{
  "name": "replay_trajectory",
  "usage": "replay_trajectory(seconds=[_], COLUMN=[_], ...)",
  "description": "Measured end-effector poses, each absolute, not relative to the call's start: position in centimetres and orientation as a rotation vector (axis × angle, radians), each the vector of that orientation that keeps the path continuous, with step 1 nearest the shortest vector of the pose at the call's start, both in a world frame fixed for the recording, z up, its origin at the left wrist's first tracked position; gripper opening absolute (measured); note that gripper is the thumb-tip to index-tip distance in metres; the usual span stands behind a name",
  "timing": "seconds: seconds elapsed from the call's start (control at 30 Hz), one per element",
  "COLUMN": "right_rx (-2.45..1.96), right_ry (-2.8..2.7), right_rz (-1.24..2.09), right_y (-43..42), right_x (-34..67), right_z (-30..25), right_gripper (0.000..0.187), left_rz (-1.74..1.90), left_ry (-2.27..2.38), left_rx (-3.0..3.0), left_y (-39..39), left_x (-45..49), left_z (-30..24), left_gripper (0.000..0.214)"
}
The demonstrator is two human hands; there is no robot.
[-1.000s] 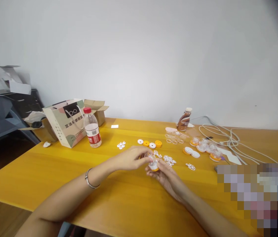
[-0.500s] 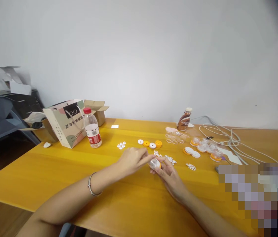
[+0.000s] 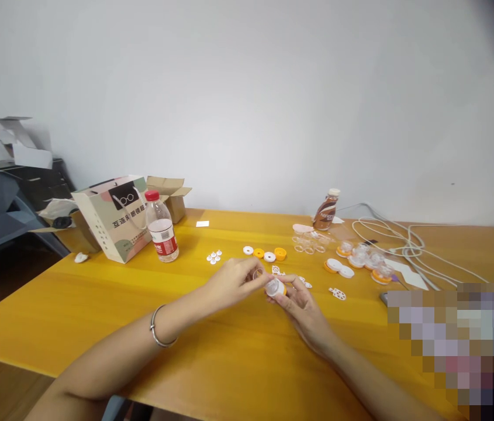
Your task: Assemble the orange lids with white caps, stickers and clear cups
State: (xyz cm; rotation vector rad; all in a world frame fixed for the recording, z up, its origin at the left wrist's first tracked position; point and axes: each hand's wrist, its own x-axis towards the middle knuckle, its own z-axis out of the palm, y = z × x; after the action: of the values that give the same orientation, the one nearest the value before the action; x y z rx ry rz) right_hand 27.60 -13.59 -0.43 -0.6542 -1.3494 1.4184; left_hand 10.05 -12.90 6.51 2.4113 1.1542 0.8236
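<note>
My right hand (image 3: 306, 310) is closed around a small round case (image 3: 275, 287) with a clear and white upper part and an orange base, tilted toward my other hand. Just left of it, my left hand (image 3: 235, 280) pinches a thin clear ring (image 3: 256, 273), partly covered by its fingers. Beyond the hands lie flat white cut-out pieces (image 3: 303, 282), and a single white cut-out (image 3: 338, 293) rests to the right. White and orange discs (image 3: 269, 256) form a short row behind. Several small white pegged pieces (image 3: 214, 257) sit to the left.
Clear rings (image 3: 308, 248) and clear-domed orange cases (image 3: 376, 260) are at the right, near tangled white cables (image 3: 408, 245). A brown drink bottle (image 3: 325, 210) stands at the back. On the left are a red-capped bottle (image 3: 162, 228), a paper bag (image 3: 119, 225) and cardboard boxes (image 3: 175, 202).
My left fingers have drawn slightly away from the case, and a thin clear ring now shows between them. The case in my right hand shows more white on top. The view has shifted slightly.
</note>
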Motion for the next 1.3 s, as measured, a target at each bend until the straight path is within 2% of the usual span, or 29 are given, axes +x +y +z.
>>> replay_trajectory(seconds=[0.37, 0.67, 0.77, 0.87, 0.97, 1.03, 1.17, 1.3], right_rx=[-0.613, -0.649, -0.647, -0.661, -0.652, -0.635, -0.631, -0.667], right_ry=[-1.385, -1.375, -1.361, -1.362, -1.375, -1.385, -1.386, -1.389], right_rz=[1.375, 1.373, 1.391, 1.396, 1.404, 1.406, 1.395, 1.408], right_y=[-13.5, -13.6, -13.6, -13.6, -13.6, -13.6, -13.5, -13.6], right_x=[27.6, 27.8, 27.8, 27.7, 27.7, 27.7, 27.8, 27.7], right_z=[-0.4, -0.2, -0.1, -0.2, -0.3, -0.3, -0.4, -0.4], right_gripper=[0.025, 0.023, 0.022, 0.023, 0.024, 0.023, 0.021, 0.022], left_rz=[0.809, 0.787, 0.746, 0.81, 0.782, 0.707, 0.747, 0.643], left_ry=[1.119, 0.796, 0.663, 0.789, 0.944, 0.854, 0.848, 0.858], left_rx=[2.382, 2.434, 2.437, 2.374, 2.336, 2.39, 2.41, 2.378], left_y=[-13.6, -13.2, -13.2, -13.3, -13.4, -13.3, -13.1, -13.1], left_x=[10.5, 9.7, 9.4, 9.5, 9.6, 9.5, 9.3, 9.2], left_z=[6.8, 7.4, 7.8, 7.8, 7.7, 7.7, 7.7, 7.8], left_gripper=[0.035, 0.021, 0.03, 0.049, 0.032, 0.024, 0.039, 0.026])
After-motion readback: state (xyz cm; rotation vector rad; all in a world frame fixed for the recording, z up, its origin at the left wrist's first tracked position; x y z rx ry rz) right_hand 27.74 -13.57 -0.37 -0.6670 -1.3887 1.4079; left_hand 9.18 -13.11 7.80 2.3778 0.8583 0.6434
